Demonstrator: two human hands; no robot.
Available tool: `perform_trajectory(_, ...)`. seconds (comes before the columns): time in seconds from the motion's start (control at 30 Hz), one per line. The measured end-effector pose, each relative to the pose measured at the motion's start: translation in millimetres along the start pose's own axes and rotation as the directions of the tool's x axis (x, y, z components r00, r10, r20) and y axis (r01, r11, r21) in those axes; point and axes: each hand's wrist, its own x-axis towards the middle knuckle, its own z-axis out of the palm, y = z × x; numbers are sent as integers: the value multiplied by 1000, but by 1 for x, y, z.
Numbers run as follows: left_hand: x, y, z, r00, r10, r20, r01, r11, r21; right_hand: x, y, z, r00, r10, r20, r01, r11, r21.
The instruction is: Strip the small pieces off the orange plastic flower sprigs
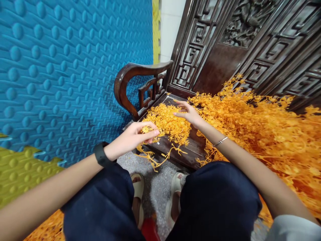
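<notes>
My left hand [142, 134], with a dark band on the wrist, is closed around an orange plastic sprig [156, 164]. The sprig's thin branching stems hang below the fingers, past the seat's front edge. Just beyond the hand, a small heap of orange sprigs [170, 122] lies on the dark wooden seat [198, 145]. My right hand [189, 114], with a thin bracelet, hovers over the right side of that heap. Its fingers are apart and hold nothing that I can see.
A large mass of orange sprigs [281, 130] fills the right side of the bench. The curved wooden armrest [124, 80] and carved backrest [213, 70] bound the seat. Blue foam mats [62, 77] lie at left. More orange material [47, 227] shows at the lower left.
</notes>
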Motion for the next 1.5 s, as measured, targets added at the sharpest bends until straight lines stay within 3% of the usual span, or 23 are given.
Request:
perform_trajectory(0.07, 1, -1, 0, 1000, 2, -19, -3, 1000, -12, -13, -19, 5, 963, -80, 259, 67, 996, 58)
perform_trajectory(0.13, 2, -3, 0, 999, 5, -33, -6, 1000, -27, -27, -39, 13, 839, -130, 528, 57, 987, 151)
perform_trajectory(0.2, 4, -4, 1, 999, 14, -36, -15, 999, -31, -40, -56, 21, 738, -164, 654, 57, 982, 182)
perform_trajectory(0.27, 5, -4, 1, 999, 15, -35, -16, 1000, -27, -49, -66, 27, 714, -183, 675, 122, 983, 138)
perform_trajectory(0.37, 5, -1, 2, 998, 1, -69, -1, 1000, -11, -52, -69, 28, 742, -211, 637, 208, 975, 80)
perform_trajectory(0.53, 6, 3, 9, 973, 11, -232, -22, 999, -43, -51, -66, 21, 801, -297, 520, 301, 950, 79)
perform_trajectory(0.73, 5, 3, 16, 958, 36, -285, -39, 999, -7, -49, -62, 15, 854, -260, 451, 213, 965, 154)
perform_trajectory(0.8, 0, 2, 12, 939, 36, -341, -44, 999, -16, -42, -53, 1, 914, -251, 318, 202, 963, 178)
perform_trajectory(0.87, -6, 0, 5, 903, 25, -429, -50, 998, -46, -34, -38, -18, 969, -241, 58, 224, 952, 211)
perform_trajectory(0.9, -8, -1, 2, 886, 17, -464, -51, 997, -62, -30, -30, -27, 972, -227, -63, 235, 947, 217)
perform_trajectory(0.93, -9, -1, -1, 880, 10, -475, -53, 996, -77, -26, -21, -34, 974, -198, -105, 215, 958, 188)
perform_trajectory(1.0, -10, -3, -4, 906, 4, -424, -54, 993, -107, -19, -5, -40, 984, -144, -107, 156, 981, 113)
perform_trajectory(1.13, -2, -6, -1, 976, -30, -216, 0, 990, -140, -7, 14, -29, 984, -88, -157, 84, 996, -36)
perform_trajectory(1.27, 2, -5, 3, 987, -81, -140, 51, 977, -209, 5, 25, -18, 975, -56, -215, 5, 973, -232)
perform_trajectory(1.43, 5, -4, 5, 991, -82, -109, 59, 978, -200, 11, 33, -8, 979, -46, -200, -22, 945, -325)
perform_trajectory(1.5, 6, -4, 6, 996, -60, -60, 45, 973, -227, 8, 26, -3, 975, -110, -191, 30, 925, -380)
